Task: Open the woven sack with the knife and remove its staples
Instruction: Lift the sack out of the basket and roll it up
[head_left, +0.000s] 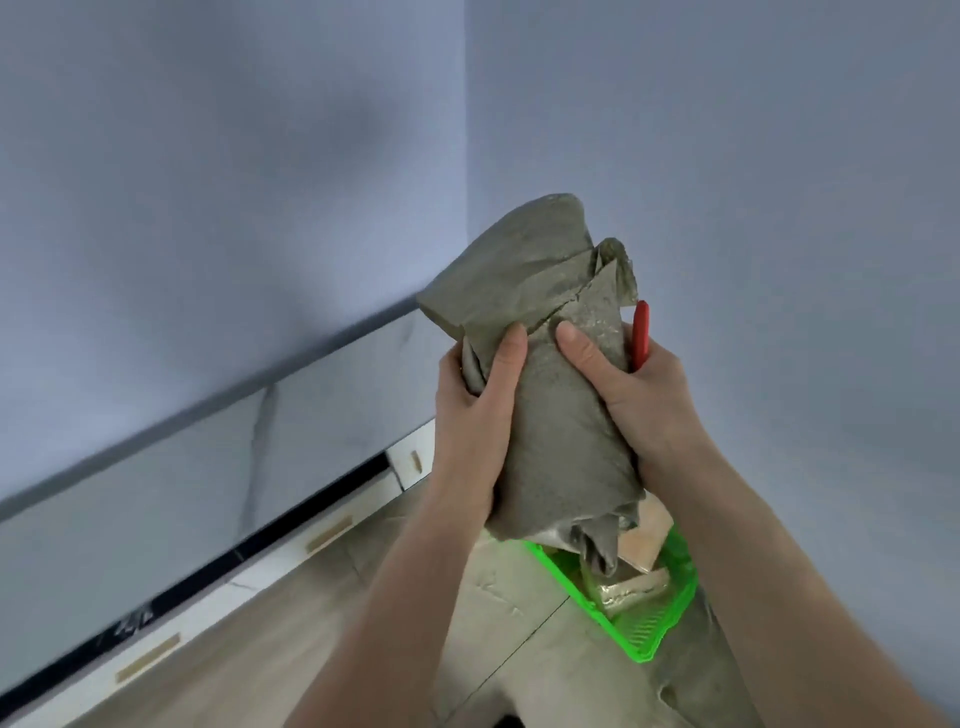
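**Sack held aloft in 2 hands, knife tucked behind**

Woven sack (550, 374): grey-green, dusty, rolled into a thick bundle, lifted clear of the floor in front of a blue wall. Left hand (470, 415) wraps its left side, thumb (506, 358) laid flat on the front. Right hand (631, 395) wraps the right side, thumb pressed on the front near a fold line; the other fingers of both hands curl behind, out of sight. Red knife (640, 335) stands upright just behind the right fingers, pinned against the sack; blade not visible.

Handling, as I judge it: cloth soft, creased, floppy at the loose lower end; gritty, so not slippery. Probably light. Best gripped mid-roll, as now. No staples discernible.

Below the wrists: green basket (654, 618) on the tiled floor (291, 639), holding pale blocks. It sits directly under the sack's hanging tail.
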